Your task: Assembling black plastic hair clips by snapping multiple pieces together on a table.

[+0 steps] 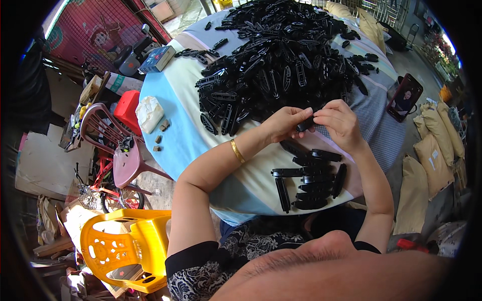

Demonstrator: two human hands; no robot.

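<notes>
Above the near part of a cloth-covered round table (246, 183), both my hands meet at a small black plastic piece (304, 124). My left hand (287, 123) grips it between thumb and fingers. From the right, the pinched fingertips of my right hand (340, 123) touch its upper end; whether they hold a separate small part is too small to tell. Just beyond my hands rises a large heap of long, oval black plastic pieces (281, 60). Closer to me, several similar pieces (314, 184) lie in a stacked row, with a few set crosswise beside it.
On the table's left lie a white plastic bag (149, 114), small brown lumps (164, 125) and a blue box (157, 59). A phone (404, 98) stands at the right edge. Around the table are a pink chair (125, 160), a yellow chair (150, 246) and tan sacks (432, 160).
</notes>
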